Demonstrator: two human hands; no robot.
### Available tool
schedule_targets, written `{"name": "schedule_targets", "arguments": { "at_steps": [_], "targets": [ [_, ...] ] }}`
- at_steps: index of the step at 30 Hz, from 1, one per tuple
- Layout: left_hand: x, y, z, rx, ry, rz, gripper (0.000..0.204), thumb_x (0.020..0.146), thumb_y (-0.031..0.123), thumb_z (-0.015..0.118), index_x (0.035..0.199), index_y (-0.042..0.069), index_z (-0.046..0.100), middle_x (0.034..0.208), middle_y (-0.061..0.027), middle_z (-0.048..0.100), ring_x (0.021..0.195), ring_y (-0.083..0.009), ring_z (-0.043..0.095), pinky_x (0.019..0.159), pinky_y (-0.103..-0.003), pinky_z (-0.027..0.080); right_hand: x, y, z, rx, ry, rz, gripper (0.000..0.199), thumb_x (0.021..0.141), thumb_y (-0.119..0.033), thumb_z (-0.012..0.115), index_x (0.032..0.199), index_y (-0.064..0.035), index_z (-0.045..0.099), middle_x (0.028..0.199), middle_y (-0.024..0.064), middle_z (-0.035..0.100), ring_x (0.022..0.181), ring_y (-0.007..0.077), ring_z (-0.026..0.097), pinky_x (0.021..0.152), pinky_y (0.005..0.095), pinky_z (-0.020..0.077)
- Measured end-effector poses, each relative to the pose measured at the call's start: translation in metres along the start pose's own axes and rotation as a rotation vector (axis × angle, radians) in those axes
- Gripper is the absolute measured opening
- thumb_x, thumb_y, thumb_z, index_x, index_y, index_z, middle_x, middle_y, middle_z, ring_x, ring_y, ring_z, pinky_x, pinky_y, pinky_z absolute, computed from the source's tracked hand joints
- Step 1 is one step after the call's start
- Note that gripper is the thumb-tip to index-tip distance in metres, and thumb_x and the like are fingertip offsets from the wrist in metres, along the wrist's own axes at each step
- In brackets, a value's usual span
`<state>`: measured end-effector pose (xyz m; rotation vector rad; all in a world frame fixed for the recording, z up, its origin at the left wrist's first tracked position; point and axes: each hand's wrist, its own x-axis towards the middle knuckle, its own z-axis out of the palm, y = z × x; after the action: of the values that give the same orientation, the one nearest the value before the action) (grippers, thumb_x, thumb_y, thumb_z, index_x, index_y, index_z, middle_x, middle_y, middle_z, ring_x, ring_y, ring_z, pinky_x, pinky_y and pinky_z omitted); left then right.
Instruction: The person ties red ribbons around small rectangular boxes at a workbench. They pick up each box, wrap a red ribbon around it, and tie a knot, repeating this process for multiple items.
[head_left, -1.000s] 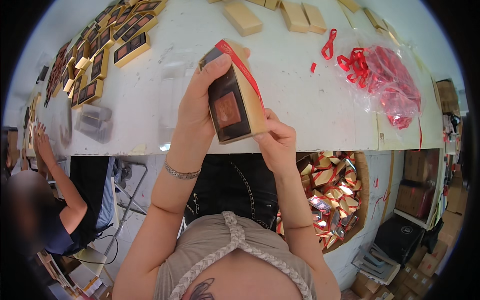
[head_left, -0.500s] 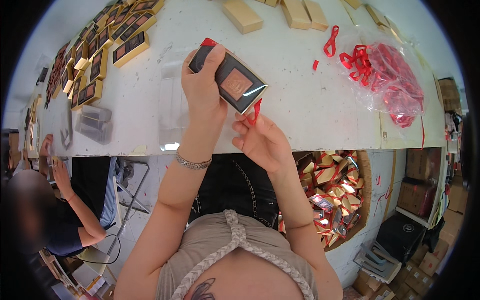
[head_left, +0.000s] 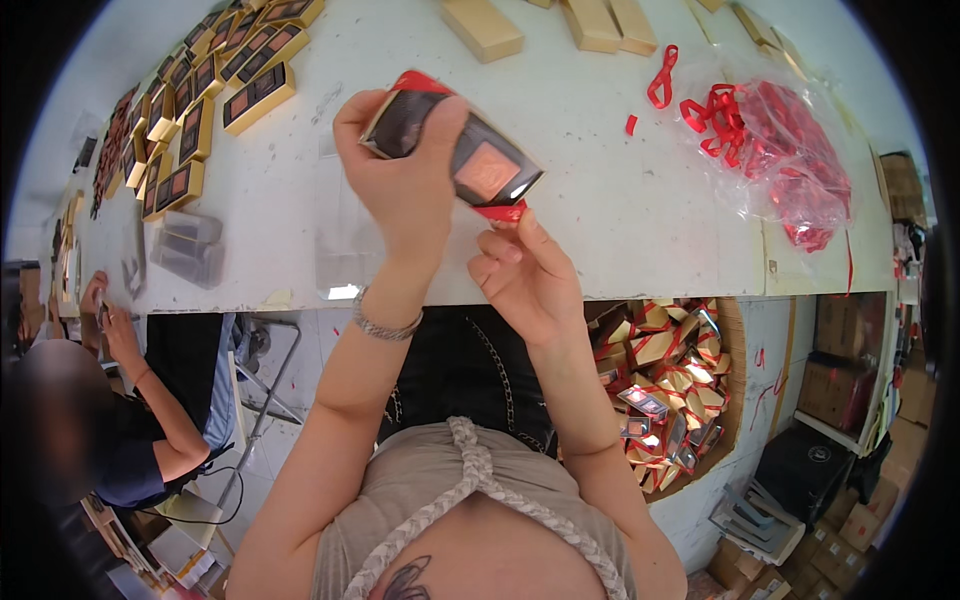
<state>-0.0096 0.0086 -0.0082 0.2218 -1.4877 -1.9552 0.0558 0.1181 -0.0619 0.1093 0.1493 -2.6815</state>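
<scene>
My left hand [head_left: 405, 185] grips a small dark box [head_left: 470, 160] with a copper-coloured square on its face, tilted above the white table [head_left: 600, 200]. A red ribbon [head_left: 497, 211] runs around the box. My right hand [head_left: 525, 275] pinches the ribbon at the box's lower right corner, just under the box. My left wrist wears a silver bracelet [head_left: 385, 325].
Rows of gold-edged dark boxes [head_left: 195, 125] lie at the table's far left, plain gold boxes [head_left: 560, 25] at the back. A clear bag of red ribbons [head_left: 790, 150] sits right. A carton of finished ribboned boxes [head_left: 665, 385] stands below the table. Another person [head_left: 110, 400] works at left.
The box has tipped from upright to lying flatter and moved up and away. My right hand has come off the box's side and now pinches the ribbon under its corner.
</scene>
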Motion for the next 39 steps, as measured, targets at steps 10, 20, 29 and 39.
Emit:
{"name": "schedule_targets", "arguments": {
  "at_steps": [10, 20, 29, 39],
  "targets": [
    [0.002, 0.020, -0.026, -0.250, -0.164, -0.314, 0.045, 0.079, 0.010, 0.071, 0.113, 0.001, 0.043, 0.101, -0.0106, 0.059, 0.083, -0.0159, 0.060, 0.073, -0.028, 0.053, 0.001, -0.012, 0.004, -0.580, 0.118, 0.005, 0.013, 0.088, -0.015, 0.057, 0.090, -0.0027, 0.061, 0.074, -0.0012, 0.056, 0.059, 0.0062, 0.045, 0.055, 0.0225, 0.0383],
    [-0.009, 0.009, -0.030, -0.443, -0.210, -0.575, 0.031, 0.087, 0.017, 0.061, 0.113, 0.001, 0.052, 0.108, -0.0095, 0.056, 0.091, -0.0151, 0.058, 0.078, -0.029, 0.052, -0.002, -0.001, 0.032, -0.270, 0.254, -0.105, 0.032, 0.084, -0.007, 0.052, 0.115, -0.0029, 0.054, 0.110, 0.0072, 0.054, 0.087, 0.0115, 0.052, 0.068, 0.0267, 0.0433],
    [-0.022, 0.005, -0.027, -0.132, -0.470, -0.154, 0.045, 0.069, 0.001, 0.076, 0.106, 0.007, 0.052, 0.134, -0.0150, 0.041, 0.104, -0.0163, 0.055, 0.082, -0.027, 0.049, 0.002, -0.027, 0.044, -1.472, -0.102, -0.604, 0.042, 0.080, -0.004, 0.066, 0.121, -0.0039, 0.057, 0.127, 0.0144, 0.052, 0.113, 0.0238, 0.053, 0.094, 0.0318, 0.0418],
    [0.068, -0.013, 0.033, 0.703, -0.957, 0.239, 0.062, 0.085, 0.032, 0.062, 0.137, 0.012, 0.036, 0.136, -0.0123, 0.040, 0.124, -0.0301, 0.039, 0.101, -0.040, 0.036, -0.123, -0.143, 0.042, -1.752, 0.246, -0.103, 0.049, 0.078, 0.000, 0.061, 0.126, -0.0004, 0.052, 0.110, 0.0134, 0.065, 0.099, 0.0156, 0.061, 0.088, 0.0282, 0.0444]
  ]
}}
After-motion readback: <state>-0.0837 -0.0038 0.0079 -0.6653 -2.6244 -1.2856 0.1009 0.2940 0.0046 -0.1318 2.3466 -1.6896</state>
